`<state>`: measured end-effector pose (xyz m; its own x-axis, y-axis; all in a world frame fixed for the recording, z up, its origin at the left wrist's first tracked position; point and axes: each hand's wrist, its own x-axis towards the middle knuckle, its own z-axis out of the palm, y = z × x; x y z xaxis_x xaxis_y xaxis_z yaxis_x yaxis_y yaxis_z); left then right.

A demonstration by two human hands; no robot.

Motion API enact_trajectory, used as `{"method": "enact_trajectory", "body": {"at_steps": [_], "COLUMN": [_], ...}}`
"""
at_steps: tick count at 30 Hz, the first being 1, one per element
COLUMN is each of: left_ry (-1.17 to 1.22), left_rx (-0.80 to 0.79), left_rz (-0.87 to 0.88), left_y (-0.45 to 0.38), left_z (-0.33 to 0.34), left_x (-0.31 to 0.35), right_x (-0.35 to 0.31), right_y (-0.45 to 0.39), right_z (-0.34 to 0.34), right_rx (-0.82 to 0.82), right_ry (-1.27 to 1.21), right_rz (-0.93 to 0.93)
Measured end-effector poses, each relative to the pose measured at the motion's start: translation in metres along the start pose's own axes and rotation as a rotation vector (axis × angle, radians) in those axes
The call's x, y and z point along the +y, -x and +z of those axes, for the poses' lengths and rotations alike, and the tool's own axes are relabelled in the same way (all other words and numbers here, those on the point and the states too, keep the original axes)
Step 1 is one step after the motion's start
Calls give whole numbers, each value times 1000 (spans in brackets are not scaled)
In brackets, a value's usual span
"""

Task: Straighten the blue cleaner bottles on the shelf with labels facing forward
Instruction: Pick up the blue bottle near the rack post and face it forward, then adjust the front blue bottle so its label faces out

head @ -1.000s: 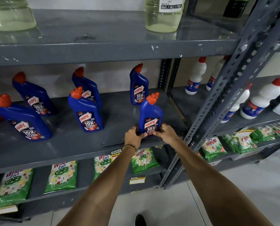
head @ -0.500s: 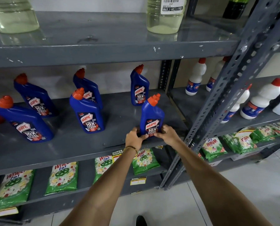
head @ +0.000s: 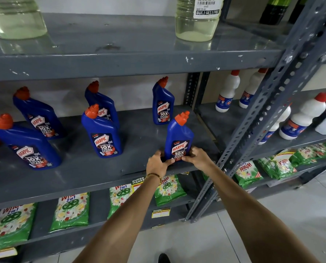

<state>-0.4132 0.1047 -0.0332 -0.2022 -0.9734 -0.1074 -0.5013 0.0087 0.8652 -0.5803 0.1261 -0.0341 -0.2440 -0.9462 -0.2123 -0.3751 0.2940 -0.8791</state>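
Several blue cleaner bottles with orange caps stand on the grey middle shelf (head: 78,173). The front right bottle (head: 179,135) sits upright near the shelf's front edge, label facing me. My left hand (head: 158,163) grips its base from the left and my right hand (head: 198,156) from the right. A second bottle (head: 163,103) stands behind it, label forward. The middle front bottle (head: 101,133) hides part of the one behind (head: 101,103). Two more bottles, a rear one (head: 38,112) and a front one (head: 23,145), lean at the left.
A slotted grey upright (head: 262,114) rises just right of my hands. White bottles with red caps (head: 303,116) fill the neighbouring shelf. Green detergent packets (head: 71,211) lie on the shelf below. Clear jugs of pale liquid (head: 196,18) stand on the top shelf.
Both hands stay on the front right bottle's base. The bottle has turned slightly, so its label faces me more squarely.
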Motion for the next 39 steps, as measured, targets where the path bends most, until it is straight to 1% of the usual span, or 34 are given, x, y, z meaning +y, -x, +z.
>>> {"method": "enact_trajectory", "body": {"at_steps": [5,7,10,14,16,18,20,22,27,30,33,37,39], "left_ry": [-42,-65,-90,-100,-119,-131,-127,-118,-70,-25,16,55,60], "left_rx": [-30,-42,-64,-71,-70,-71,-63,-40,38,73,63,25,17], "left_rz": [25,29,60,74,73,60,41,22,-31,-65,-76,-79,-71], "left_y": [-4,-3,0,3,7,12,15,16,8,0,-8,-19,-25], "left_z": [-2,-7,-22,-63,-89,-114,-138,-161,-204,-216,-220,-219,-217], "left_x": [-5,-10,-24,-46,-62,-78,-92,-102,-116,-116,-113,-109,-107], "right_x": [3,2,3,-7,-13,-20,-30,-44,-79,-97,-107,-112,-114], "right_y": [0,4,13,30,41,52,60,63,51,35,17,-5,-15], "right_z": [0,4,15,38,60,85,107,131,183,199,207,212,212], "right_rx": [15,58,195,477,582,625,645,616,381,300,225,116,55], "right_ry": [-53,-114,-111,26,31,2,-24,-52,-10,23,37,-19,-60], "right_rz": [-7,4,43,102,146,172,155,139,70,56,56,57,29]}}
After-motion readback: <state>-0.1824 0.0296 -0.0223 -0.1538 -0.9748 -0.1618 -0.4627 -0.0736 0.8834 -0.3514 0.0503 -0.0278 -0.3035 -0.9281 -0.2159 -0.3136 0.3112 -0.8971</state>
